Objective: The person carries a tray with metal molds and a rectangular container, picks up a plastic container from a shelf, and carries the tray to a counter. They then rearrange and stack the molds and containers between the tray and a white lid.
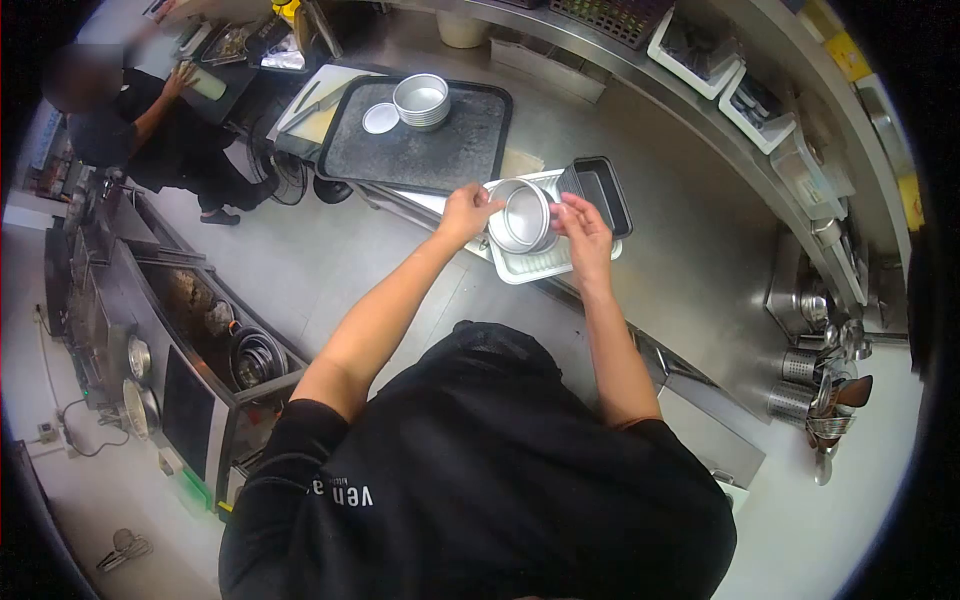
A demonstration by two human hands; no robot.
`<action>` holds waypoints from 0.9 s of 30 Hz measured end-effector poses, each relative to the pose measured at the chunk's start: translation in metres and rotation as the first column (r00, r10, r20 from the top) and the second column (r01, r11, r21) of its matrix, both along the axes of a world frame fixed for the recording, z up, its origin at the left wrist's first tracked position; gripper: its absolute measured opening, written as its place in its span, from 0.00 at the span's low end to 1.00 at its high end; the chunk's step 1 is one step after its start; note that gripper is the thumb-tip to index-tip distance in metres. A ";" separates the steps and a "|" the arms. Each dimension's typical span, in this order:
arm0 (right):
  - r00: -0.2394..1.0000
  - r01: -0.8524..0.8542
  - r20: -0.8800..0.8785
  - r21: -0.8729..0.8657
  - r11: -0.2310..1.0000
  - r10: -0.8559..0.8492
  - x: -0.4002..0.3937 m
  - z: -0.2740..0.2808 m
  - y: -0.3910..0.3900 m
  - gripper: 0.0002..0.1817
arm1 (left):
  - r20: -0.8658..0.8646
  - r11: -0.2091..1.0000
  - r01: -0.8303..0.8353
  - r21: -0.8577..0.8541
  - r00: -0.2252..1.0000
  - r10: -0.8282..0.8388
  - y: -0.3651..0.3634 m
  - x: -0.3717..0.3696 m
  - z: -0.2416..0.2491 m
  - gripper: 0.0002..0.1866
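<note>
Between my two hands is a round silver cake tin [522, 218], with what looks like more tins beneath it. My left hand [470, 213] pinches the rim on the left. On the right side, the fingers of my right hand [583, 225] close on the tin's edge. Below the tins lies a white ribbed tray [530, 270]. A dark rectangular loaf pan [607, 190] stands at the tray's right end. Further left, a black serving tray [370, 160] carries a stack of round tins [422, 102] and a flat round metal disc [380, 118].
A knife [312, 110] lies on a cutting board [325, 85] behind the black tray. The steel counter [690, 240] runs right toward utensil holders [795, 385]. Shelves with white bins [755, 110] overhang the back. Another person [150, 130] works at the upper left.
</note>
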State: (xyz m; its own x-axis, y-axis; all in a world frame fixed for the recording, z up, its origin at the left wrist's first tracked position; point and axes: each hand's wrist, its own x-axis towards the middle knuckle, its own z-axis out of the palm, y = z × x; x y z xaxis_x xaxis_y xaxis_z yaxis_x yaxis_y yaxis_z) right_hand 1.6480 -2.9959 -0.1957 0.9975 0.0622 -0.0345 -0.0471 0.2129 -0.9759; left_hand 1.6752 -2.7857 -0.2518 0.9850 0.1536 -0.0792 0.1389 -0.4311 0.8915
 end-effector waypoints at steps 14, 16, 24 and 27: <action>0.875 -0.356 -0.104 0.521 0.775 0.472 0.044 0.057 0.005 0.43 | 0.110 0.894 0.278 -0.352 0.961 -0.255 0.004 0.031 0.103 0.12; 0.890 -0.385 -0.027 0.491 0.782 0.455 0.038 0.065 0.015 0.42 | 0.100 0.900 0.272 -0.340 0.962 -0.253 0.003 0.021 0.118 0.13; 0.884 -0.210 0.398 -0.132 0.969 0.246 0.014 0.063 0.058 0.42 | 0.173 0.698 0.367 -0.615 0.926 -0.335 0.018 -0.035 0.117 0.44; 0.858 -0.173 0.456 -0.183 0.968 0.239 0.010 0.061 0.071 0.41 | 0.237 0.746 0.361 -0.559 0.932 -0.274 0.025 -0.043 0.122 0.40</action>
